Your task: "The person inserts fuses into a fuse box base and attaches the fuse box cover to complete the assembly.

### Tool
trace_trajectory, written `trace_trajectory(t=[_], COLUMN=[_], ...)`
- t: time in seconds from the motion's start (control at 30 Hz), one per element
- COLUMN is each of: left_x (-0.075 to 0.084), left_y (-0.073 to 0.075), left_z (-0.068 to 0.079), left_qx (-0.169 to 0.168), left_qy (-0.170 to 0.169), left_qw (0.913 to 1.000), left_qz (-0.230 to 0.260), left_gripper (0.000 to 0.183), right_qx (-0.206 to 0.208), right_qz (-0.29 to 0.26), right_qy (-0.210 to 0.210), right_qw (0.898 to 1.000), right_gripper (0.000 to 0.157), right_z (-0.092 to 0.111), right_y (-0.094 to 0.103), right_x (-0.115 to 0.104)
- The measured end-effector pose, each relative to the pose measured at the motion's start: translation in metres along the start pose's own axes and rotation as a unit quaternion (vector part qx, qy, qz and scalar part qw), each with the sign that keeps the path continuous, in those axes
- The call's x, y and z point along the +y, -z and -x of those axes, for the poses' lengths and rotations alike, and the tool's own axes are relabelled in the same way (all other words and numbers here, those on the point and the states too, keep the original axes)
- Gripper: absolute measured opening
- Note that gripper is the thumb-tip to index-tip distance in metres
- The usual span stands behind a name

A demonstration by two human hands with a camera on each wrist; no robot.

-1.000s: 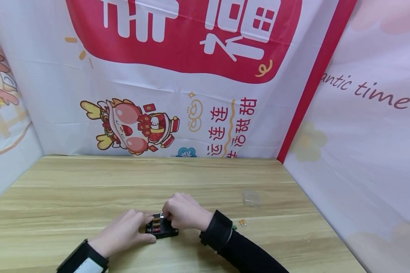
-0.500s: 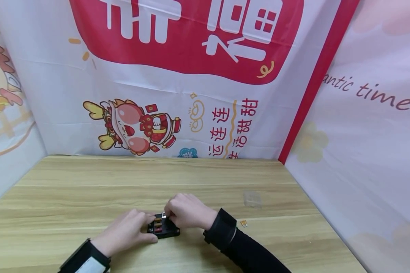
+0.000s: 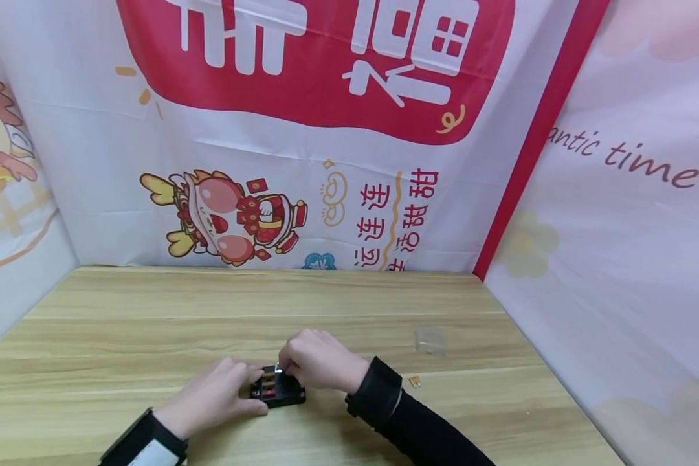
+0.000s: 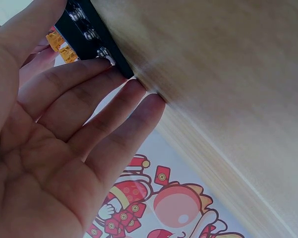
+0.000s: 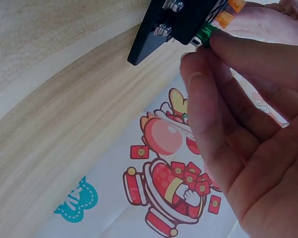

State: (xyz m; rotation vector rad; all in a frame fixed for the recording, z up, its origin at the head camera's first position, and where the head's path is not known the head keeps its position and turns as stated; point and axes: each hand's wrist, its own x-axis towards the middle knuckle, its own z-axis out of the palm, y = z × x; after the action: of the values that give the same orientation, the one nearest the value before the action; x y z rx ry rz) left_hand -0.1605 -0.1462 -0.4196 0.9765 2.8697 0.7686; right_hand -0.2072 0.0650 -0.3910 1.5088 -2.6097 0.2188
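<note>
A black fuse box [image 3: 288,393] lies on the table, with orange and red blade fuses along its slots. My left hand [image 3: 220,393] holds it by the left side, thumb at the near edge and fingers at the far edge. In the left wrist view, fingertips [image 4: 105,62] rest against its edge beside the metal terminals. My right hand [image 3: 321,360] is at the far right part of the box. Between its thumb and fingers it pinches a green blade fuse [image 5: 206,32], right at a slot. An orange fuse [image 5: 224,19] stands beside the green one.
A loose orange fuse [image 3: 415,382] lies right of my right wrist. Behind it is a clear plastic cover [image 3: 430,340]. The wooden table [image 3: 151,310] ends at a printed cloth backdrop [image 3: 338,142].
My right forearm has shifted slightly, and its wristband now covers a small green piece seen on the table a second ago. Both hands keep their hold at the fuse box.
</note>
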Motion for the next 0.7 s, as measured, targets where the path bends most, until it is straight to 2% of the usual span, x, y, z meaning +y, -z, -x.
trace_trajectory(t=[0.33,0.7], left_x=[-0.0006,0.0002], left_y=[-0.0006,-0.0006], left_z=[0.0,0.0005], left_qx=[0.007,0.012], left_qy=[-0.008,-0.016], left_qw=[0.9999,0.9996], left_qz=[-0.001,-0.021], left_gripper=[0.028,0.038], right_qx=[0.012,0.003], right_qz=[0.022,0.037], right_qy=[0.002,0.009], right_qw=[1.0,0.999], right_gripper=[0.017,0.016], right_z=[-0.0005,0.0018], right_y=[-0.0026,-0.0017], right_x=[-0.0035,-0.0051])
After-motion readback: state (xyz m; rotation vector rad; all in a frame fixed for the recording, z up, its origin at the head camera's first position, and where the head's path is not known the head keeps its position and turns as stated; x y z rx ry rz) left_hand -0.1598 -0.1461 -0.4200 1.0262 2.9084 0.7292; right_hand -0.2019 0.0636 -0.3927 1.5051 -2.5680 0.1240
